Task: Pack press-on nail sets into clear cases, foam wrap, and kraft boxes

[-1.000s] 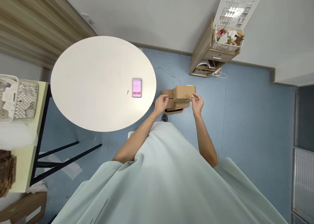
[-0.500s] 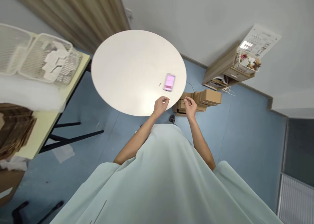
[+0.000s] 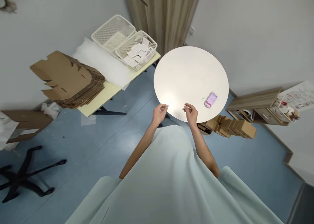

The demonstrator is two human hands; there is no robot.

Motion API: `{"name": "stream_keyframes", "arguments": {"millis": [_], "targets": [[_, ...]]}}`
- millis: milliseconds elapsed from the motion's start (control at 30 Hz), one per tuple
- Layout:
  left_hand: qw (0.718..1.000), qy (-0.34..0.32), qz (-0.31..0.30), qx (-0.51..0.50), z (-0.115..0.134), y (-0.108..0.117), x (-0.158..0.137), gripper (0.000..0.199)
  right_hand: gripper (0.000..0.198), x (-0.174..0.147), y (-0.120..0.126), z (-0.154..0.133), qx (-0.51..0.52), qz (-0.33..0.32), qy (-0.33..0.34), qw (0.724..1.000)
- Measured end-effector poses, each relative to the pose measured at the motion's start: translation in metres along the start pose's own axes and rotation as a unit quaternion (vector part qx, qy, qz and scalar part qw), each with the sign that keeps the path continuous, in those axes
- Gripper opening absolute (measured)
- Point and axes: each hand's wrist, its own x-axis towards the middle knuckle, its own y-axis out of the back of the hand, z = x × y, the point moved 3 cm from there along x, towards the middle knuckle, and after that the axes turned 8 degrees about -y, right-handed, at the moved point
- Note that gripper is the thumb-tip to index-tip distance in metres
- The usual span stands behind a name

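Note:
My left hand (image 3: 159,114) is held up in front of my body, by the near left edge of the round white table (image 3: 186,70). Its fingers curl loosely, a small gap from the thumb, and nothing shows in them. Over the table's near edge hovers my right hand (image 3: 191,114), fingers likewise half bent and apart from the thumb, with nothing visible in the grasp. A phone-like object with a blurred pink and purple face (image 3: 211,99) lies on the tabletop to the right of it. Beside that object is a small dark mark or bit (image 3: 202,99).
Left, a pale yellow table (image 3: 98,103) carries stacked flat cardboard boxes (image 3: 66,77), white wrapping sheet (image 3: 103,62) and white plastic baskets (image 3: 136,50), one with white papers. Brown boxes (image 3: 233,127) stand right of the round table, near a wooden cabinet (image 3: 257,106). A chair base (image 3: 24,176) stands left.
My view has swung left, so the round table and the phone-like object now appear farther right, and the yellow table shows more fully. Both hands stay raised, without anything visible in them.

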Motion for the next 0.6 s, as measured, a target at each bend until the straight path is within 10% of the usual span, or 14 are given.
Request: {"name": "stream_keyframes", "arguments": {"millis": [600], "targets": [[0.994, 0.043, 0.068, 0.072, 0.031, 0.189, 0.152, 0.019, 0.049, 0.086, -0.217, -0.08, 0.038, -0.09, -0.031, 0.995]]}}
